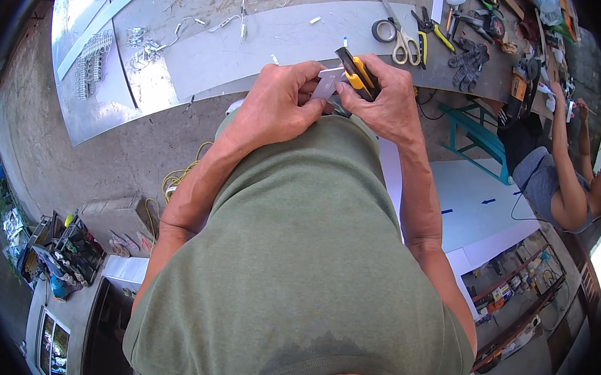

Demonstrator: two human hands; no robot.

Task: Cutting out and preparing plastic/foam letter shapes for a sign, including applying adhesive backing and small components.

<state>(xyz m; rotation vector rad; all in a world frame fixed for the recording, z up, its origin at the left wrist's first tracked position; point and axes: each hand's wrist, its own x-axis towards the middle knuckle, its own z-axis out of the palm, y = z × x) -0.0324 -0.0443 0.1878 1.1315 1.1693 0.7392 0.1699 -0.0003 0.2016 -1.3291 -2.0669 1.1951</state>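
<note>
My left hand [278, 102] pinches a small pale grey flat piece [327, 85] between thumb and fingers, in front of my body at the table's near edge. Wrapped around a yellow-and-black utility knife [358, 74] is my right hand [389, 99], just right of the piece. The knife's dark end points up and away to the left. Its blade cannot be made out. The tips of both hands come close together, and some left fingers are hidden behind the piece.
On the metal-topped table [283, 33] lie strings of small LED modules [143, 44], scissors [401, 45], black tape [383, 31], pliers [440, 35] and dark gloves [468, 63]. A teal stool [482, 137] stands at right. Beyond it, another person [559, 181] works at the table.
</note>
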